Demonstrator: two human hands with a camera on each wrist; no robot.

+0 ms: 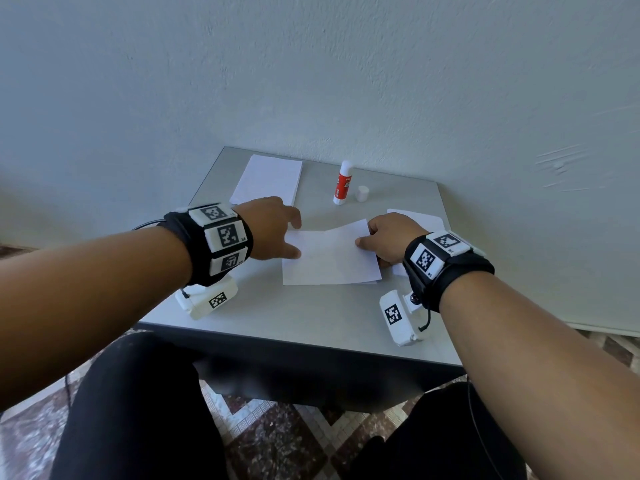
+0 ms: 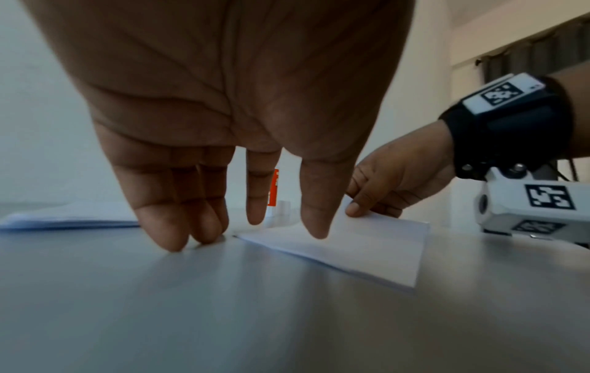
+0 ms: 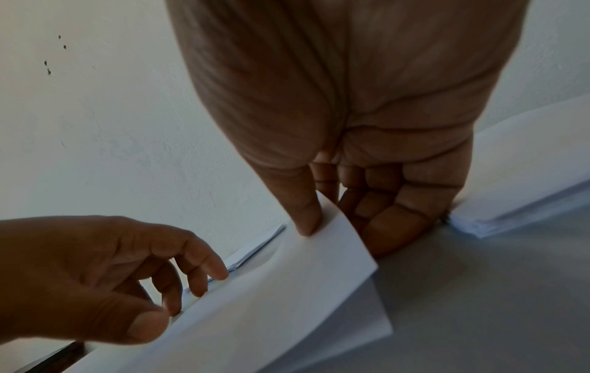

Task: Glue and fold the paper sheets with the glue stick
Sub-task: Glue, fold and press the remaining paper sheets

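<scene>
A white paper sheet (image 1: 329, 259) lies mid-table, its right flap lifted. My right hand (image 1: 388, 240) pinches that flap's edge between thumb and fingers (image 3: 306, 214); the flap (image 3: 287, 290) bends over the lower layer. My left hand (image 1: 277, 230) is at the sheet's left edge with fingers straight, fingertips (image 2: 172, 239) down on the table beside the sheet's corner (image 2: 351, 247), the thumb over the paper. The glue stick (image 1: 343, 183), red and white, stands uncapped behind the sheet, its white cap (image 1: 362, 194) beside it.
A stack of white sheets (image 1: 266, 180) lies at the table's back left. More paper (image 1: 415, 216) lies under and behind my right hand. The grey table (image 1: 294, 320) stands against a pale wall; its front edge is near my knees.
</scene>
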